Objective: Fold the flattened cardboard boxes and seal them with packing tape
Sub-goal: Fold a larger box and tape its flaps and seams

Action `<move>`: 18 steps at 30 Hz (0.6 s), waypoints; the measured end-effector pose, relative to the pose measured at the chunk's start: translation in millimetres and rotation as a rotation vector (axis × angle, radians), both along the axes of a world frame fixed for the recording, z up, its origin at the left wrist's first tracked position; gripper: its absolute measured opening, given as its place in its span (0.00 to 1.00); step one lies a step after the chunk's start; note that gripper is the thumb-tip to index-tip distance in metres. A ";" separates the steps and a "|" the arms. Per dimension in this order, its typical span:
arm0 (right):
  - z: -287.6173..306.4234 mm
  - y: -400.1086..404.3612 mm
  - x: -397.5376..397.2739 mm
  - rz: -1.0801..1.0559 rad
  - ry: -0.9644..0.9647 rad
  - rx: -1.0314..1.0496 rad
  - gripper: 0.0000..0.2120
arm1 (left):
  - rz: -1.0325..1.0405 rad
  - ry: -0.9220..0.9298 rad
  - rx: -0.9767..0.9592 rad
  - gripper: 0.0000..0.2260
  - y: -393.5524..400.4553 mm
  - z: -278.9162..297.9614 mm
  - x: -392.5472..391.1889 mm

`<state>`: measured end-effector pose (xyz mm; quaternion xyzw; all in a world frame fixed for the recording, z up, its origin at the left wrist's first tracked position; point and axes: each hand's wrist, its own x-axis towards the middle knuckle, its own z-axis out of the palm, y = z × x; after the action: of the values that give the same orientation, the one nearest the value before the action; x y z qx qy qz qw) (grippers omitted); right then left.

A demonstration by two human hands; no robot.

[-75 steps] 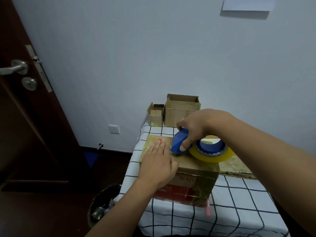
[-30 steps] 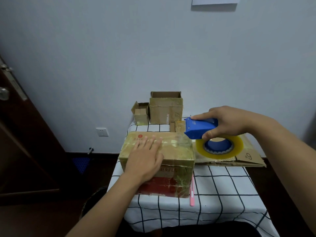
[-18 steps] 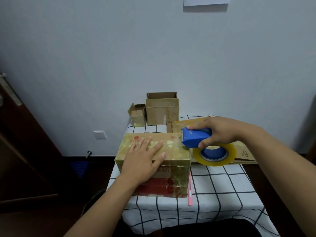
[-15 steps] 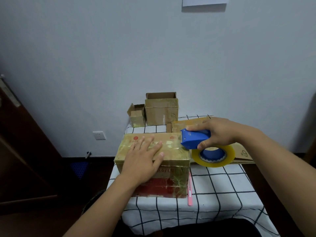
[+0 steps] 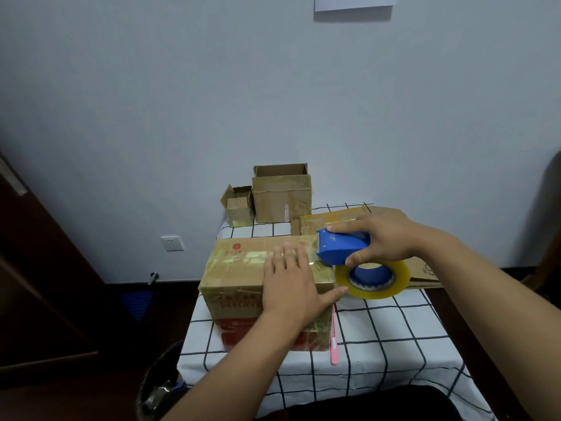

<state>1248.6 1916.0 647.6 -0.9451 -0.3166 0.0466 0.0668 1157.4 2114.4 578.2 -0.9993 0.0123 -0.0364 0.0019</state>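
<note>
- Leftmost, dark wooden door (image 5: 36, 268) at frame edge; wall socket (image 5: 172, 243) low on the wall; bin (image 5: 158, 387) on the floor beside the table's left front corner, contents unclear.
- Table with checked cloth (image 5: 394, 344), black grid on white.
- Closed cardboard box (image 5: 239, 278) stands on the table's left half, top glossy with tape, red print on the front face.
- Left hand (image 5: 291, 287) lies flat on the box top toward its right end, fingers straight and together, thumb spread out to the right near the tape roll; it presses, grips nothing.
- Small open box (image 5: 239, 206) and bigger open box (image 5: 282, 196) at the back edge against the wall, touching or just beside each other.
- Pink pen-like stick (image 5: 334, 338) on the cloth just right of the closed box's front corner.
- Blue tape dispenser (image 5: 343, 246) with its front edge at the box top's right end; yellowish tape roll (image 5: 372, 278) hangs below it past the box's right side.
- Right hand (image 5: 385, 238) wraps the dispenser handle, fingers over the top, thumb underneath.
- Flattened cardboard (image 5: 422, 268) lies on the table's right side behind the roll, partly hidden by the right hand.
- White paper sheet (image 5: 353, 3) on the wall, top right.
</note>
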 end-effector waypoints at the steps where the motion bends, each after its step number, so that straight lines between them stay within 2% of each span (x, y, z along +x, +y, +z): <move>1: -0.1 -1.0 -1.5 0.002 0.003 0.012 0.34 | 0.006 -0.008 0.006 0.50 -3.5 -2.2 1.1; 6: -10.8 -12.5 -1.7 0.003 0.066 0.118 0.34 | -0.126 -0.064 0.012 0.43 -2.6 -9.7 7.8; 11: -20.5 -23.7 -1.6 0.006 0.068 0.193 0.34 | -0.163 -0.077 -0.029 0.38 -1.4 -12.6 9.8; 18: -8.0 -52.6 -5.4 -0.018 0.075 0.150 0.31 | -0.159 -0.077 -0.019 0.36 1.9 -10.9 12.0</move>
<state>1243.3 1863.3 639.6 -0.9379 -0.3079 0.0575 0.1494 1169.5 2116.4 567.3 -0.9930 0.0909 -0.0752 -0.0100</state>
